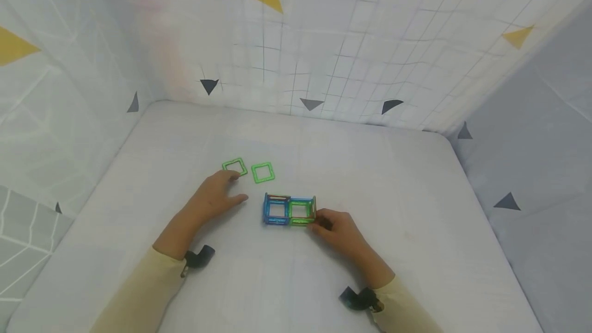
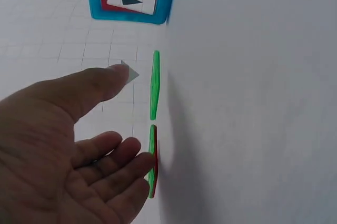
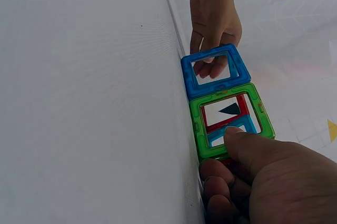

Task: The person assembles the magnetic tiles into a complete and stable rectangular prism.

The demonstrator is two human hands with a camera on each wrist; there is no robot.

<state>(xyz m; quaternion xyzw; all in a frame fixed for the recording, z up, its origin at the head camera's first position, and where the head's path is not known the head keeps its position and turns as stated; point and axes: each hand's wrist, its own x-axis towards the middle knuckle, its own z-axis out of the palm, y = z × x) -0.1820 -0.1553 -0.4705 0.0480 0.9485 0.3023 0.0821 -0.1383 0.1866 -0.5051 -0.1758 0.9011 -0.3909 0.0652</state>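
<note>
Blue, green and red square magnetic tiles form a two-cell open box point(image 1: 289, 218) on the table. My right hand point(image 1: 338, 227) holds the box's right end; in the right wrist view the thumb lies on its green front tile point(image 3: 197, 129), fingers curled at the side. Further left, my left hand point(image 1: 214, 197) has thumb and fingers spread apart, with its fingertips at a green tile point(image 1: 245, 172) that has a red edge against it in the left wrist view point(image 2: 156, 163). Just right of that lies another flat green tile point(image 1: 262, 181). Nothing sits between the left thumb and fingers.
A pale cloth covers the table point(image 1: 393, 184). Behind it rises a white grid-patterned backdrop point(image 1: 333, 40) with yellow and dark triangles, and patterned side walls point(image 1: 546, 117) flank it. Dark devices point(image 1: 200, 257) are strapped on both wrists.
</note>
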